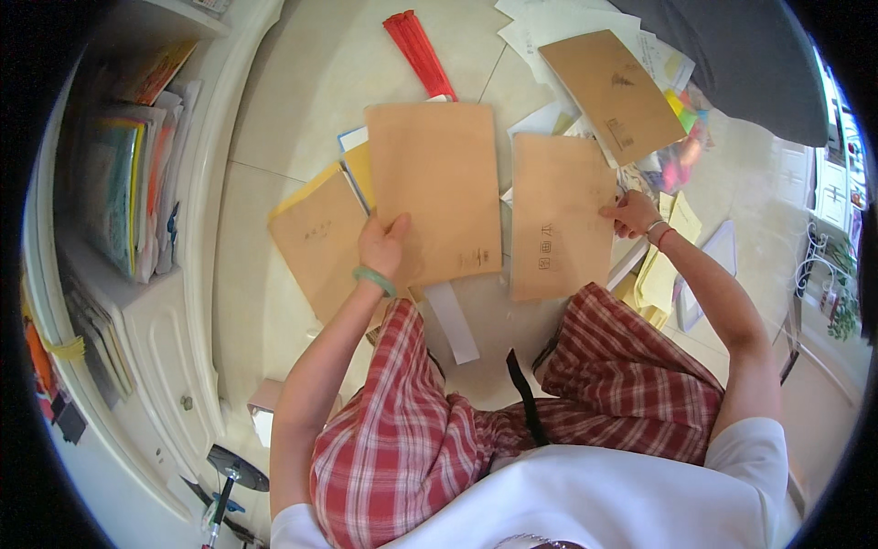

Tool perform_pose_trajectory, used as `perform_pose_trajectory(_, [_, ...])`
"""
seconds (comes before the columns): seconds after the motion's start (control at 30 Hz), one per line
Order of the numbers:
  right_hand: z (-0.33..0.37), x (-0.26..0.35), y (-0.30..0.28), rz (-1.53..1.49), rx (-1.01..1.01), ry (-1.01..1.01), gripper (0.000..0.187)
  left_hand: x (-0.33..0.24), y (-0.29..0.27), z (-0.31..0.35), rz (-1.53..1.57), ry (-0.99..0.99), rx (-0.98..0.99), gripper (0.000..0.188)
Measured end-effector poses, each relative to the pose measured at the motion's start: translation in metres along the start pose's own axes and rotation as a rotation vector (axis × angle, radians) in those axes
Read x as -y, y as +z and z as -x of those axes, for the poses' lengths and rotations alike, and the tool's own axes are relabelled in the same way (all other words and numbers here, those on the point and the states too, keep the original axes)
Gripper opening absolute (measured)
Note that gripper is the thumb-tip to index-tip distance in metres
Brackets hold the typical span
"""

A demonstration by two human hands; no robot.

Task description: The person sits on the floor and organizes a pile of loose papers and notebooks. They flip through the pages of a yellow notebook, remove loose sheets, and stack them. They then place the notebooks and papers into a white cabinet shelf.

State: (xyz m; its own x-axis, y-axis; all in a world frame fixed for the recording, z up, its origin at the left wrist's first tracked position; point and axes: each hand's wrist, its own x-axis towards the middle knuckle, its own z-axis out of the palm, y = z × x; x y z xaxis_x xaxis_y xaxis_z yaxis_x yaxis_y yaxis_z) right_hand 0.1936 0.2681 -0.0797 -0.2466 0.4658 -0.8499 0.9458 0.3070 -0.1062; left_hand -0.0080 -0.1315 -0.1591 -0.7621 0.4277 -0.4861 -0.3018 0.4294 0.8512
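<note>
My left hand (384,245) grips the lower left edge of a large brown-covered notebook (434,183), thumb on top of the cover. My right hand (631,215) pinches the right edge of a smaller brown drawing book (560,229), held beside the first with a narrow gap between them. Under the left notebook, another brown notebook (315,229) lies tilted on the floor, with a yellow folder edge showing. Farther right, one more brown notebook (613,91) rests on loose white papers (530,27). A green bangle circles my left wrist.
A red folded strip (419,53) lies on the tiled floor ahead. Yellow papers (672,247) and a bag of colourful items (681,151) are at the right. White shelving (206,183) holding upright folders (137,192) stands at the left. A white paper strip (451,320) lies between my knees.
</note>
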Motion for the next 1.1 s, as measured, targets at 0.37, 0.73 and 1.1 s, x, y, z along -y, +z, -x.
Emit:
perform_pose_trajectory(0.37, [0.01,-0.006,0.027,-0.274,-0.158,-0.059,0.039,-0.033,-0.044,0.029,-0.741,0.16,0.175,0.036])
perform_pose_trajectory(0.73, [0.066,0.037,0.011,-0.619,0.162,-0.402,0.02,-0.044,-0.037,0.042,-0.53,0.42,-0.51,0.06])
perform_pose_trajectory(1.1, [0.172,0.121,0.052,0.653,-0.2,-1.526,0.018,-0.159,-0.025,0.058,0.553,-0.265,0.509,0.069])
